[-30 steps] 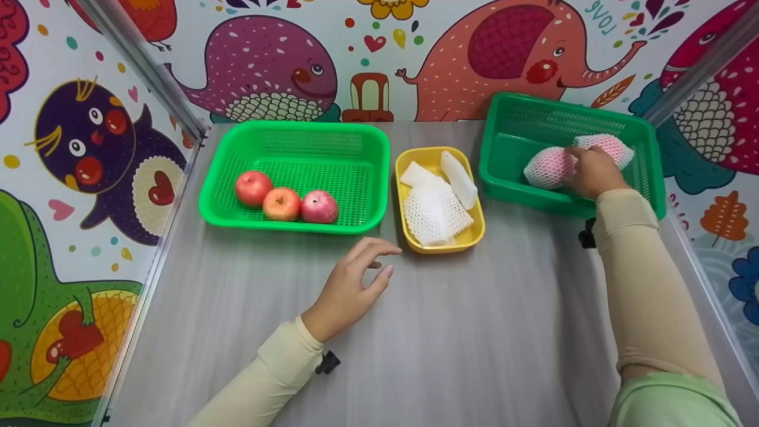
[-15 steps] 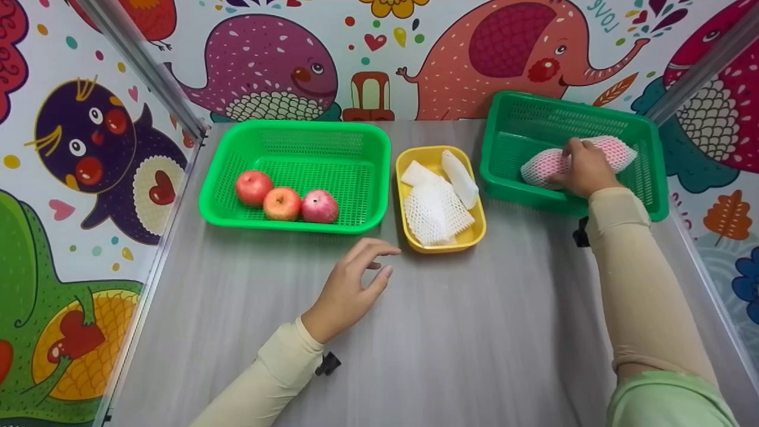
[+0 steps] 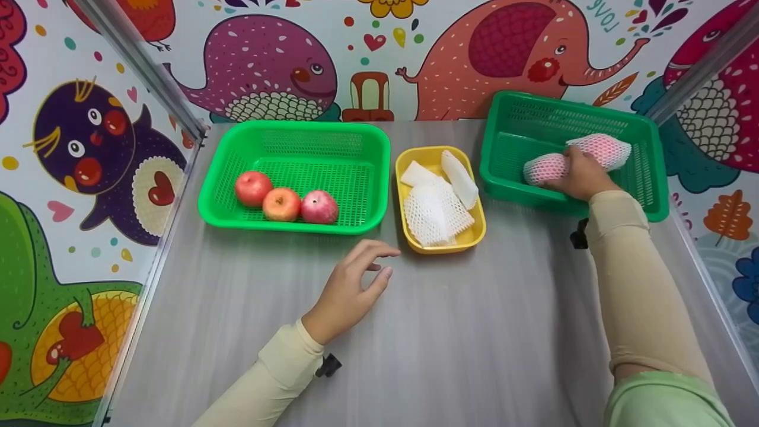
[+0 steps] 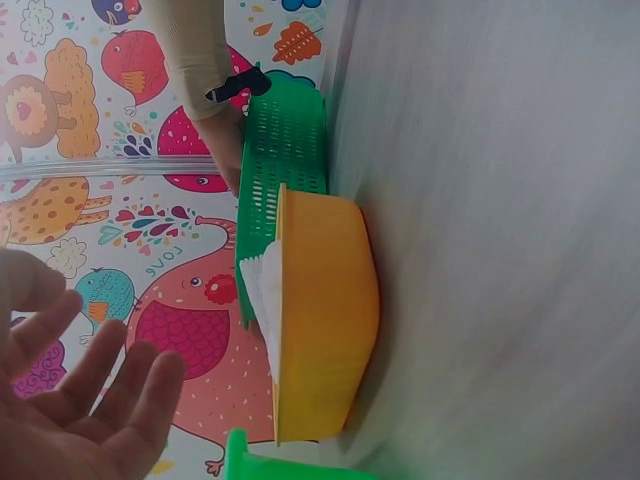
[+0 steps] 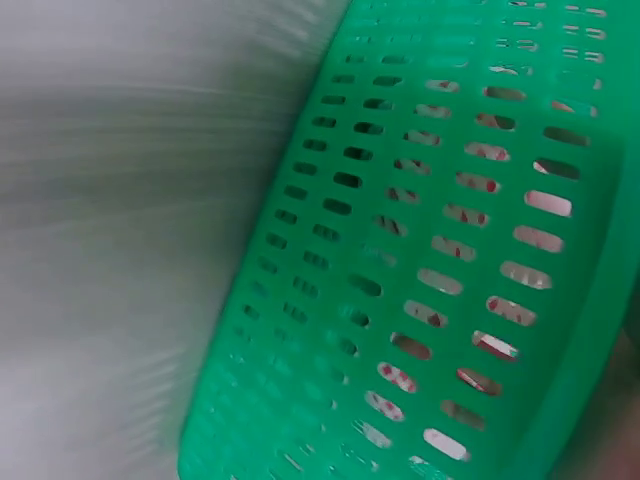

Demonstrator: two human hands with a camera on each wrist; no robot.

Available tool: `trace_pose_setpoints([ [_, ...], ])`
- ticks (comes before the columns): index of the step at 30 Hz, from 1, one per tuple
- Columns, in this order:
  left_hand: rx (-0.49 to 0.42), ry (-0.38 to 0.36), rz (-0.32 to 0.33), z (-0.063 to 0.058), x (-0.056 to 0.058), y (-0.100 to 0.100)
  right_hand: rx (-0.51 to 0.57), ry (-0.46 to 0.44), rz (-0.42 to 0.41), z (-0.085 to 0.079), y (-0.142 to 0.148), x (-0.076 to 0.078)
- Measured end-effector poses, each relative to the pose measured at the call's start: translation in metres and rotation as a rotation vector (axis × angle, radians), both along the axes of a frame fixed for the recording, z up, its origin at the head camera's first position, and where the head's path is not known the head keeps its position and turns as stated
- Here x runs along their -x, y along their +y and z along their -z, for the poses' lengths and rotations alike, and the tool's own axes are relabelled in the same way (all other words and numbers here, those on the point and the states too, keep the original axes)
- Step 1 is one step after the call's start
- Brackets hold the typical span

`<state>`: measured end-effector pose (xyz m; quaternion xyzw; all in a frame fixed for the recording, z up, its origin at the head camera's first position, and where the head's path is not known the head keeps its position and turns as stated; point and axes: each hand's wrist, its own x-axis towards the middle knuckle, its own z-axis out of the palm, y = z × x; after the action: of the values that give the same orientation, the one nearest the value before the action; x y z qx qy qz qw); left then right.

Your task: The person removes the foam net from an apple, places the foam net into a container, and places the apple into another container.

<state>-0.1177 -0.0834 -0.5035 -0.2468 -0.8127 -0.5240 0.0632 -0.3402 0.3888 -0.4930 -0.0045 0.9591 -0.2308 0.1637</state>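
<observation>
My right hand (image 3: 586,175) reaches into the dark green basket (image 3: 504,155) at the right. Its thumb and fingers grip the near end of a fruit in a pink and white foam net (image 3: 545,169). A second netted fruit (image 3: 608,150) lies behind that hand, toward the basket's right. In the right wrist view the slotted basket wall (image 5: 400,250) hides most of the hand. My left hand (image 3: 347,290) hovers over the table with relaxed fingers and holds nothing, near the yellow tray (image 3: 479,228). White foam nets (image 3: 436,207) lie in that tray.
At the left stands a bright green basket (image 3: 356,178) with a red apple (image 3: 254,188), an orange-red apple (image 3: 281,204) and a pinkish apple (image 3: 319,206). Printed walls with metal corner posts enclose the grey table (image 3: 415,350) at the back and sides.
My right hand has shifted slightly left and closed round the left netted fruit, which has turned a little. The other netted fruit has moved slightly. My left hand stays put.
</observation>
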Motion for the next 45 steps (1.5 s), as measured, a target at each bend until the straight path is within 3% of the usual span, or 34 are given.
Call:
trace_pose_setpoints([
  [8,-0.014,-0.018,0.008,0.003,0.0,0.0,0.171,-0.066,0.118,0.005,0.005,-0.003],
  [15,-0.02,-0.032,0.005,0.003,-0.001,0.001,0.235,-0.021,0.141,0.0,0.006,-0.004],
  [20,0.005,-0.011,0.006,-0.002,0.002,0.0,0.276,0.067,0.134,-0.01,0.001,-0.011],
  [27,0.036,0.087,0.018,-0.023,0.027,0.001,0.328,0.191,0.101,-0.032,-0.014,-0.028],
  [35,0.089,0.163,0.008,-0.047,0.063,0.013,0.349,0.261,-0.017,-0.051,-0.045,-0.057],
  [40,0.11,0.149,0.003,-0.053,0.083,0.021,0.375,0.302,-0.094,-0.059,-0.067,-0.075],
  [45,0.111,0.142,0.012,-0.053,0.094,0.028,0.424,0.325,-0.179,-0.067,-0.087,-0.093],
])
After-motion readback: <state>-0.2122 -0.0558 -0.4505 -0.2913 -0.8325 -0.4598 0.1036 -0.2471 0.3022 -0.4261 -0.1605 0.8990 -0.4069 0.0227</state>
